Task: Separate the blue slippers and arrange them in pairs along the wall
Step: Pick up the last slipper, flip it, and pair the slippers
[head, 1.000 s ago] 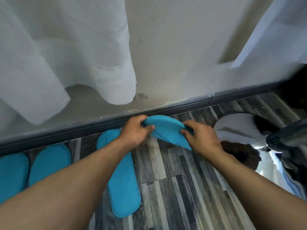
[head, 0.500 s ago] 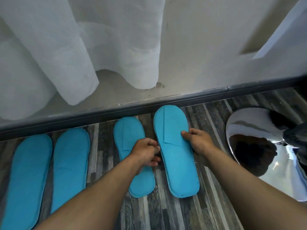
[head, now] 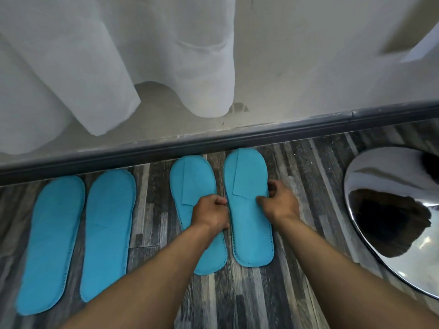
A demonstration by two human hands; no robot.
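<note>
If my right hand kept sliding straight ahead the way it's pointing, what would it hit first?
Your right hand rests on the rightmost slipper, pointing toward the wall. It would probably run along that slipper and meet the dark baseboard first, with the wall just behind it; depth is hard to judge.

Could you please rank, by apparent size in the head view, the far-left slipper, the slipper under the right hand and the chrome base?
1. far-left slipper and chrome base, cut off: too alike to rank.
2. slipper under the right hand, though it lies farther off.
</note>
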